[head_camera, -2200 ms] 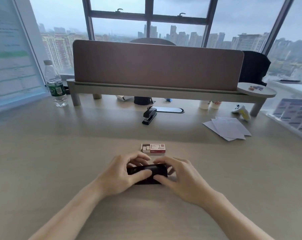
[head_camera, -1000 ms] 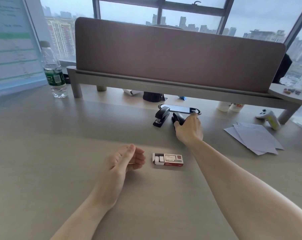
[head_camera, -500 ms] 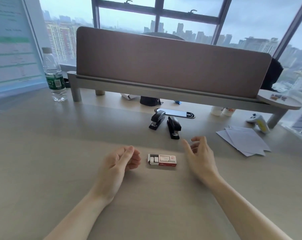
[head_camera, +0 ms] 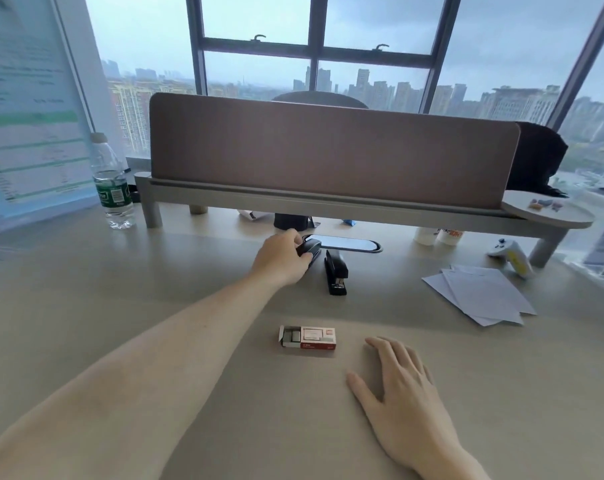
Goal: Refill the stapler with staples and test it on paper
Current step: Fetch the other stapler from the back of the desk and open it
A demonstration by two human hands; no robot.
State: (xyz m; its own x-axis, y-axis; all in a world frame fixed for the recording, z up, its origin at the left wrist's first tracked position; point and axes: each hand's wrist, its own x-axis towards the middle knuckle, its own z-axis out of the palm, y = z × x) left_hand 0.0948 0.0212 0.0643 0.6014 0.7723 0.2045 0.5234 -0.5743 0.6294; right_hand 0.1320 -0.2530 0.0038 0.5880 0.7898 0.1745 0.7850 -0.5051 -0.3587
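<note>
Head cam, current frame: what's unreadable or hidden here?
All in the head view:
- Left stapler: mostly covered by the left hand gripping it; staple load unseen.
- Right stapler: closed, magazine hidden.
- Staple box: label print too small.
- Wall chart: text blurred, cut off by the left edge.
- Dark object: shadowed, top hidden by the shelf.

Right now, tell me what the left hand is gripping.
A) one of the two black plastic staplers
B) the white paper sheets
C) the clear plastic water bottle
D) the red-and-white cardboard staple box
A: the left hand curls round the black plastic stapler beside the dark phone; the red-and-white staple box lies untouched, and the right hand rests flat on the beige desk.
</note>
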